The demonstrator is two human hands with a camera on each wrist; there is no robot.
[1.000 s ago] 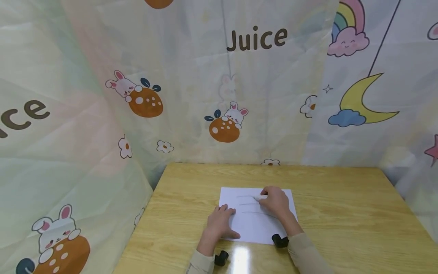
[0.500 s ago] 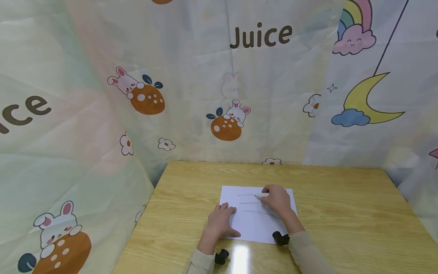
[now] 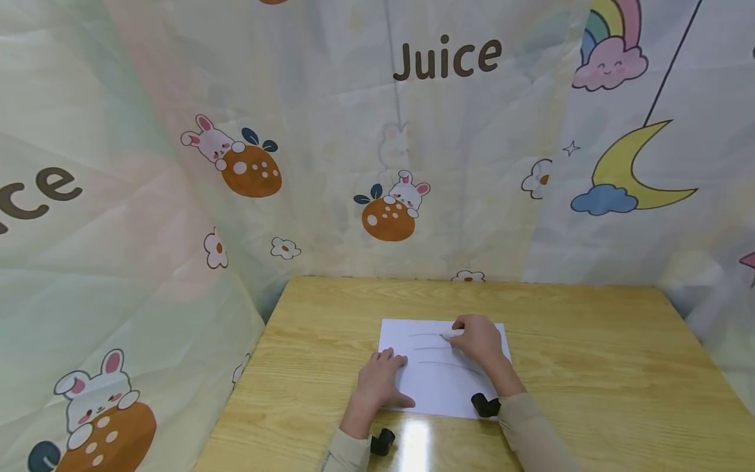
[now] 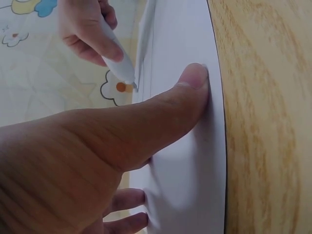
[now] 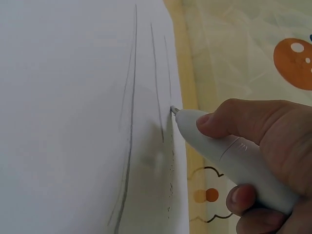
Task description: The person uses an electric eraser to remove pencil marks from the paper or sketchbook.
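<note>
A sheet of white paper (image 3: 436, 391) lies on the wooden table, with several thin grey pencil lines (image 5: 155, 73) across it. My right hand (image 3: 479, 341) grips a thick, white, pen-shaped electric eraser (image 5: 219, 148). Its narrow tip meets the paper at the end of the line nearest the far edge. Dark crumbs (image 5: 171, 187) trail along the paper beyond that tip. Over the paper's left side, my left hand (image 3: 379, 380) rests flat with fingers spread. Its thumb (image 4: 170, 105) presses near the front edge in the left wrist view.
The wooden table (image 3: 590, 367) extends to both sides of the paper. Behind it hangs a printed curtain (image 3: 330, 131) with rabbits and a moon. Black wrist-worn pieces (image 3: 382, 442) show beside both sleeves.
The head view has shifted slightly. My right hand and the eraser tip have moved only a little, slightly right and away along the top line. The left hand keeps its place.
</note>
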